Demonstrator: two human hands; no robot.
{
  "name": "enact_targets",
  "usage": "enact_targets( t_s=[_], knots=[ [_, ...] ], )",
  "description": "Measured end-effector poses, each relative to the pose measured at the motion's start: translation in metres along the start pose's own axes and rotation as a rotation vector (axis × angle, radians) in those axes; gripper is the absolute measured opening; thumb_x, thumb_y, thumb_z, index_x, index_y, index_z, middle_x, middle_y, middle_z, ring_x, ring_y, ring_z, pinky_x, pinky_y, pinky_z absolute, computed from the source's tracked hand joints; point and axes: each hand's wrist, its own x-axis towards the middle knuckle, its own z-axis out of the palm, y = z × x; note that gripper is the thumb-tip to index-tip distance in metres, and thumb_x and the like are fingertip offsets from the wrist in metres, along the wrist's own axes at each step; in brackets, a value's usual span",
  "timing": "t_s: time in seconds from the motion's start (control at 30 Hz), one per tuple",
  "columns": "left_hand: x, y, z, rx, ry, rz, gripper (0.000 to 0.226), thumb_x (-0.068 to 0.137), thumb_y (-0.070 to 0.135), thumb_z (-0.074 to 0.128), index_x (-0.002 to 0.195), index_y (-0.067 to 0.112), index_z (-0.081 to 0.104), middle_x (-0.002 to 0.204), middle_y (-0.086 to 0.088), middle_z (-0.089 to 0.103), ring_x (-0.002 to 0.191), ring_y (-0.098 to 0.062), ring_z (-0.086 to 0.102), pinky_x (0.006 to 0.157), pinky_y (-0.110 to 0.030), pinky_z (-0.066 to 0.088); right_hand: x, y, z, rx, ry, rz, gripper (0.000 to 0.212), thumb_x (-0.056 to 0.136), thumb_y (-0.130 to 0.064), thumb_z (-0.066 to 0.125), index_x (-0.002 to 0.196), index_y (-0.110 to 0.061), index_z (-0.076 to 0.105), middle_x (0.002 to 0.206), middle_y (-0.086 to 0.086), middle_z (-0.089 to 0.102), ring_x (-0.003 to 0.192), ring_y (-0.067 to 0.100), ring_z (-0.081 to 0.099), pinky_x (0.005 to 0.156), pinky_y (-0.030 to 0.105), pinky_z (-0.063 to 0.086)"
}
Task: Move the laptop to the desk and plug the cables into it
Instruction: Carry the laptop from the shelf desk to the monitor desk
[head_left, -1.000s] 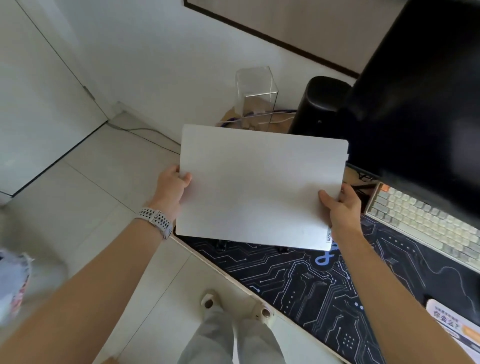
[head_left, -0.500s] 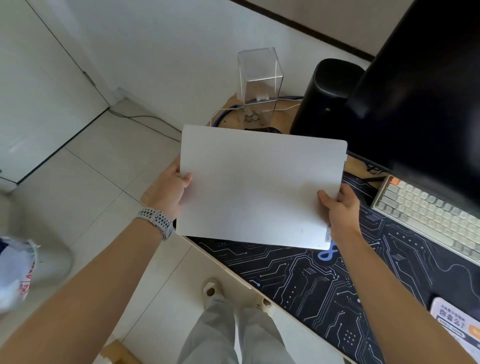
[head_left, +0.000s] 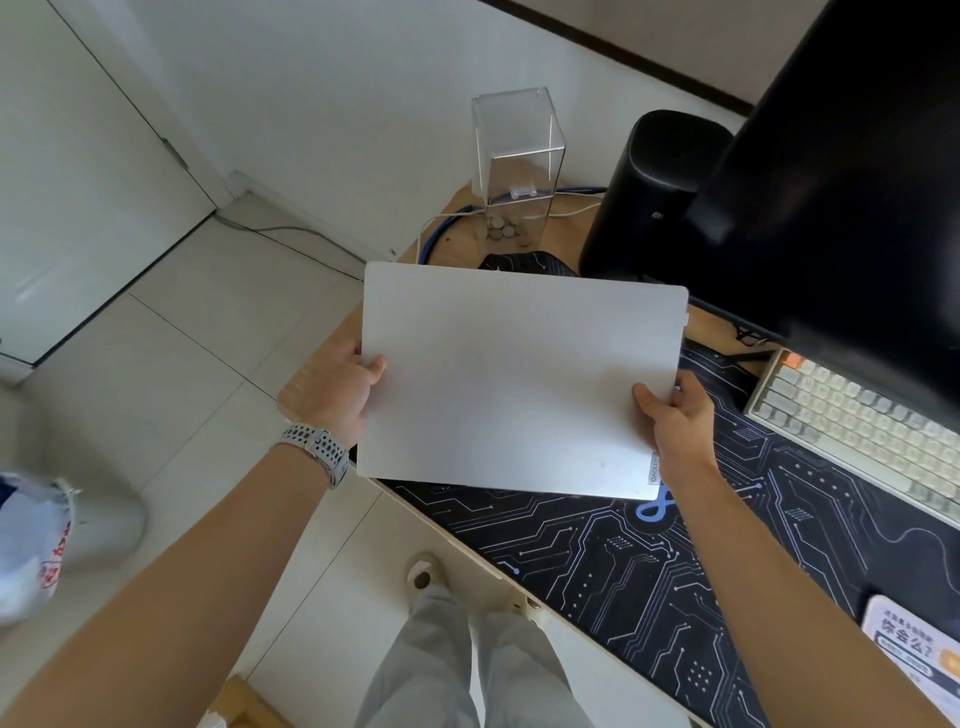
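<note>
A closed silver laptop (head_left: 514, 379) is held flat above the left end of the desk (head_left: 457, 551). My left hand (head_left: 332, 389) grips its left edge, thumb on the lid. My right hand (head_left: 675, 415) grips the right edge near the front corner, thumb on top. Under the laptop lies a black desk mat (head_left: 623, 571) with a circuit pattern. Blue and white cables (head_left: 447, 223) curl on the wooden desk top behind the laptop, near the wall. The fingers of both hands are hidden beneath the laptop.
A clear plastic box (head_left: 519, 166) with coins stands at the back. A black speaker (head_left: 649, 197) and a large dark monitor (head_left: 841, 182) stand to the right. A pale keyboard (head_left: 857, 431) lies right of the laptop. A card (head_left: 914, 654) lies front right. Tiled floor is at left.
The laptop, held by both hands, has moved further over the desk, towards the clear box and the speaker. The grip is unchanged.
</note>
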Motion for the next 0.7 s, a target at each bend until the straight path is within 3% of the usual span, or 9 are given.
enact_targets(
  t_s=[0.17, 0.5, 0.7],
  knots=[
    [0.012, -0.010, -0.005, 0.041, 0.023, -0.008, 0.018, 0.091, 0.019, 0.056, 0.096, 0.035, 0.061, 0.113, 0.000, 0.068, 0.110, -0.026, 0.061, 0.098, -0.054, 0.046, 0.003, 0.000, 0.001, 0.005, -0.005, -0.002, 0.025, 0.086, 0.002, 0.062, 0.100, -0.018, 0.058, 0.094, 0.000, 0.069, 0.088, 0.017, 0.067, 0.075, 0.028, 0.054],
    [0.019, -0.013, 0.005, -0.013, 0.053, -0.036, 0.019, 0.095, 0.015, 0.053, 0.095, 0.032, 0.061, 0.112, -0.001, 0.067, 0.107, -0.024, 0.061, 0.097, -0.050, 0.047, 0.007, 0.004, 0.002, -0.014, 0.010, -0.010, 0.025, 0.088, 0.002, 0.060, 0.109, -0.012, 0.055, 0.093, -0.002, 0.067, 0.082, 0.009, 0.066, 0.063, 0.014, 0.053],
    [0.026, -0.016, 0.006, 0.027, 0.062, -0.048, 0.013, 0.095, 0.018, 0.053, 0.099, 0.029, 0.059, 0.109, 0.000, 0.066, 0.106, -0.023, 0.061, 0.097, -0.047, 0.046, 0.011, 0.012, 0.001, -0.054, 0.019, 0.004, 0.026, 0.088, -0.001, 0.061, 0.111, -0.011, 0.056, 0.098, 0.003, 0.068, 0.089, 0.017, 0.066, 0.074, 0.026, 0.052]
  ],
)
